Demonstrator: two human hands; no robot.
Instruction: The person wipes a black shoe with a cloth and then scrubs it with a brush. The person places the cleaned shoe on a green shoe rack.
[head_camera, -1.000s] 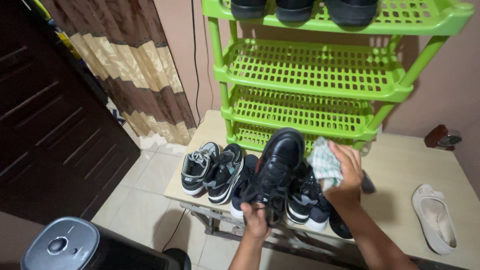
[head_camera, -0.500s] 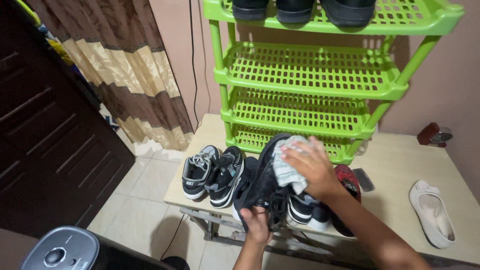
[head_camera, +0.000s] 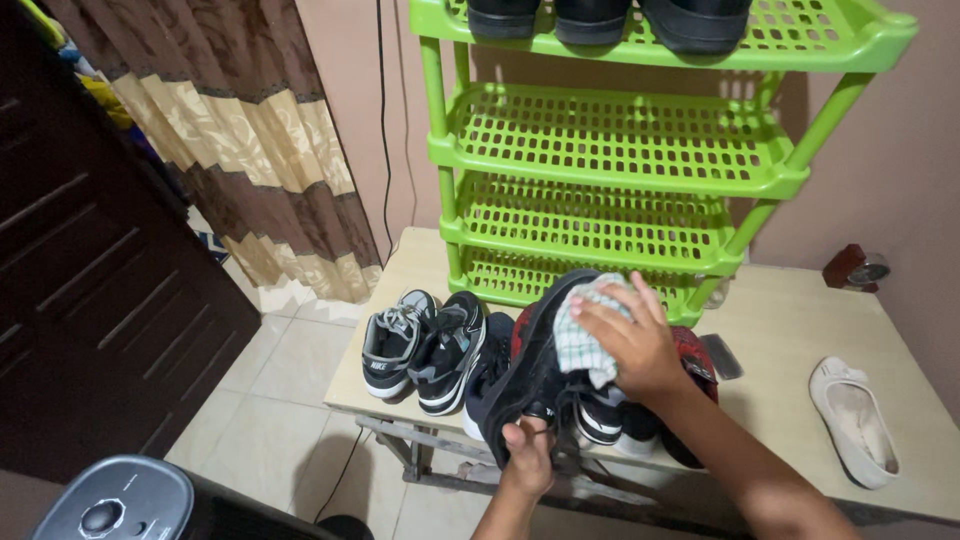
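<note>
Nearest the camera, a grey-topped appliance (head_camera: 110, 500) sits at the lower left. The left hand (head_camera: 527, 458) grips the heel end of a black shoe (head_camera: 535, 370), holding it tilted above the pale surface (head_camera: 800, 340). The right hand (head_camera: 635, 345) presses a checked cloth (head_camera: 583, 335) against the shoe's side, fingers closed over it. The raised shoe hides part of the sneakers (head_camera: 425, 345) lined up beneath. A white flat shoe (head_camera: 855, 420) lies well apart on the right. Behind stands a green rack (head_camera: 620, 160), beside a brown curtain (head_camera: 270, 160).
</note>
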